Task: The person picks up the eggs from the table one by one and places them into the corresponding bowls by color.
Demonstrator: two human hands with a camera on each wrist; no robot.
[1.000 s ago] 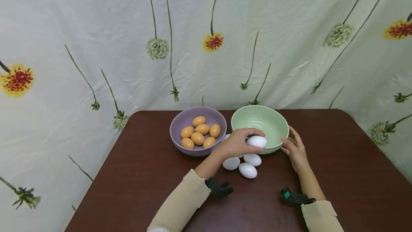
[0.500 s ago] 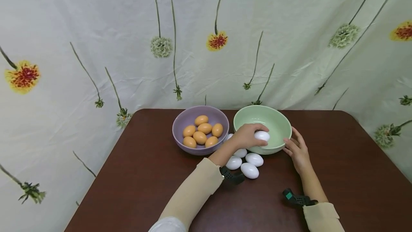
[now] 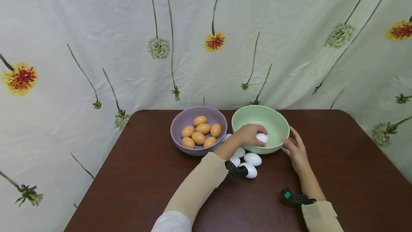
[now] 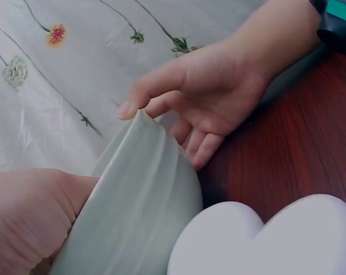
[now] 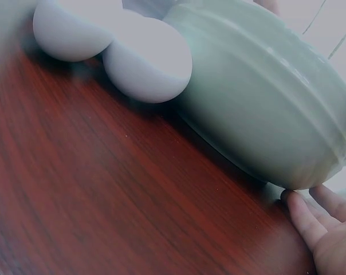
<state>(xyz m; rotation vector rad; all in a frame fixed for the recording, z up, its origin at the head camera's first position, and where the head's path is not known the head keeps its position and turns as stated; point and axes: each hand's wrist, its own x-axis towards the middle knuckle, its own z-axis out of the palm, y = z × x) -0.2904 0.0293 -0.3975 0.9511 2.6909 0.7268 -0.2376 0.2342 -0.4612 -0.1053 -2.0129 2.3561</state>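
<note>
My left hand (image 3: 249,135) reaches over the near rim of a light green bowl (image 3: 273,122), holding a white egg (image 3: 262,138) between thumb and fingers inside it. In the left wrist view the bowl's wall hides those fingertips and the egg. My right hand (image 3: 295,151) grips the bowl's right side, thumb at the rim and fingers lower along the outer wall. Several more white eggs (image 3: 253,159) lie on the table just in front of the bowl, partly covered by my left forearm. In the right wrist view, a white egg (image 5: 147,60) sits right against the green wall.
A purple bowl (image 3: 175,137) holding several brown eggs (image 3: 197,138) stands left of the green one. Both bowls are near the back edge of the dark red-brown table (image 3: 128,174). Behind the table hangs a white cloth (image 3: 128,17) with printed flowers.
My left hand has moved a little right and lowered the white egg from above the rim into the green bowl. The right hand stays on the bowl's side.
</note>
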